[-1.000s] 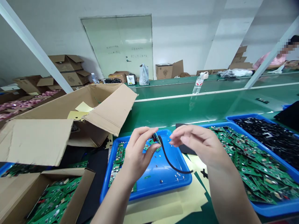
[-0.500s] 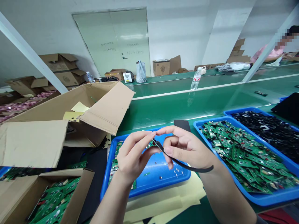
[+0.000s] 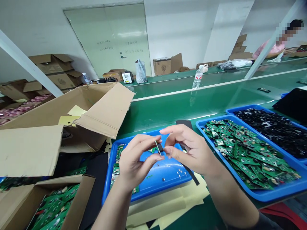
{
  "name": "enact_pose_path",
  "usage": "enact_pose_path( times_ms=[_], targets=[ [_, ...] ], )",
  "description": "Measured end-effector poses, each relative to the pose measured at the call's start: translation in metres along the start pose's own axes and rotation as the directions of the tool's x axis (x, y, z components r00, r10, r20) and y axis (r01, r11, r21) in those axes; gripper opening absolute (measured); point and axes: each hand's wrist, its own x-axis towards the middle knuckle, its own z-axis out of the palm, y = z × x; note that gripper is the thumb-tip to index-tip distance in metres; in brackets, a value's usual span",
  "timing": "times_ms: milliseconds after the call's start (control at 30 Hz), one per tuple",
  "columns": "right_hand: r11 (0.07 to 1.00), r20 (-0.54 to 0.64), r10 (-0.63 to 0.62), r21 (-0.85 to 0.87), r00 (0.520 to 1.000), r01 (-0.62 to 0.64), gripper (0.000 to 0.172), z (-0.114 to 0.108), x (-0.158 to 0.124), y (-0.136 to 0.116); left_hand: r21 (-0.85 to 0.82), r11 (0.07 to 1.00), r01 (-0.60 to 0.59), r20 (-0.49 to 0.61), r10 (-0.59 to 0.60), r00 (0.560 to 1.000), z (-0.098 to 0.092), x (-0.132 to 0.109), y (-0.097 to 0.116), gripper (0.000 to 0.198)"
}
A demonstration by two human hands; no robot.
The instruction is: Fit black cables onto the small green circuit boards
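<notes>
Edge-on between the fingertips and thumb of my left hand (image 3: pixel 137 159) is a small green circuit board (image 3: pixel 157 148). A short black piece (image 3: pixel 160 148) sits against its right face. My right hand (image 3: pixel 188 150) has its thumb and a bent finger close to or touching that piece, with the index finger extended above. A narrow black strip (image 3: pixel 193 177) comes out from beneath my right hand, slanting down to the right; its upper end is hidden by the hand. Below both hands lies a blue tray (image 3: pixel 153 177), with circuit boards along its left side and small loose parts.
On the right, one blue tray (image 3: pixel 257 194) is heaped with circuit boards, and another behind it holds black parts (image 3: pixel 271 127). Cardboard boxes (image 3: pixel 100 119) stand left. A water bottle (image 3: pixel 197 80) is on the green bench (image 3: pixel 168 108). A person in pink (image 3: pixel 268 49) sits far right.
The long black strip has come away from the board and now hangs below my right hand. A short black piece shows on the board. The view has shifted slightly.
</notes>
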Motion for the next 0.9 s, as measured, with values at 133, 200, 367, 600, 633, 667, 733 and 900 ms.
enact_pose_path(
  times_ms=[133, 200, 367, 600, 633, 667, 733, 900],
  targets=[
    [0.978, -0.083, -0.113, -0.184, 0.990, 0.096, 0.025, 0.004, -0.002, 0.001, -0.169, 0.978, 0.119, -0.003, -0.122, 0.993, 0.006, 0.001, 0.003, 0.027],
    [0.970, -0.102, -0.139, -0.214, 0.985, 0.115, 0.026, 0.006, -0.003, -0.001, -0.240, 0.956, 0.168, 0.006, -0.172, 0.985, 0.008, 0.001, 0.005, 0.026],
    [0.912, -0.128, -0.243, -0.369, 0.962, 0.181, 0.027, 0.007, -0.003, -0.007, -0.297, 0.925, 0.235, 0.075, -0.223, 0.972, 0.008, 0.000, 0.005, 0.028],
    [0.744, -0.118, -0.369, -0.632, 0.922, 0.217, 0.024, 0.007, 0.001, 0.001, -0.234, 0.901, 0.364, 0.246, -0.308, 0.919, 0.005, 0.004, 0.006, 0.031],
    [0.723, -0.115, -0.377, -0.656, 0.919, 0.214, 0.024, 0.008, 0.002, 0.002, -0.234, 0.892, 0.386, 0.253, -0.328, 0.910, 0.006, 0.004, 0.006, 0.031],
    [0.710, -0.115, -0.375, -0.674, 0.920, 0.205, 0.023, 0.010, 0.002, 0.003, -0.238, 0.884, 0.403, 0.246, -0.347, 0.905, 0.008, 0.004, 0.006, 0.032],
    [0.704, -0.127, -0.349, -0.689, 0.928, 0.171, 0.020, 0.013, 0.003, 0.004, -0.243, 0.867, 0.435, 0.201, -0.394, 0.897, 0.012, 0.002, 0.005, 0.031],
    [0.718, -0.210, -0.291, -0.693, 0.934, 0.068, 0.008, 0.015, 0.003, 0.004, -0.220, 0.833, 0.509, 0.086, -0.503, 0.860, 0.021, -0.001, 0.004, 0.034]
  ],
)
